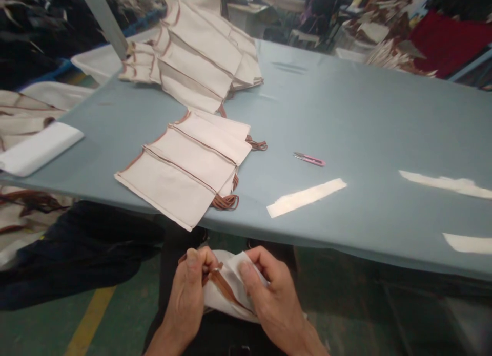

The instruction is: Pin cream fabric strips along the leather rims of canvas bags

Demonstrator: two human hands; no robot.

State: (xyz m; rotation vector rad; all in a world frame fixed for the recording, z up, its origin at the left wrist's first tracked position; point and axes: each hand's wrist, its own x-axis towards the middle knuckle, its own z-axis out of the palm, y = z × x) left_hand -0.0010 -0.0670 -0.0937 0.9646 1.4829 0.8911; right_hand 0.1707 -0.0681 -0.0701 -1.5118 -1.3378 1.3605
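A cream fabric piece (219,300) with a brown strap (226,288) lies over my lap, below the table's front edge. My left hand (191,284) is closed, pinching the strap's end near the fabric's upper left. Between the thumb and fingers of my right hand (271,284) is a small white piece (239,266), paper or cloth, held against the fabric. Part of the fabric is hidden behind both hands. On the table in front lies a fanned stack of cream fabric panels (184,166) with brown edging and bundled brown cords (226,201).
Pink-handled thread snips (310,159) and a cream strip (307,196) lie on the blue-grey table (365,120). More strips (446,183) are at the right. A larger panel pile (203,48) stands at the back left, near a white roll (42,147) and white tubs (98,61).
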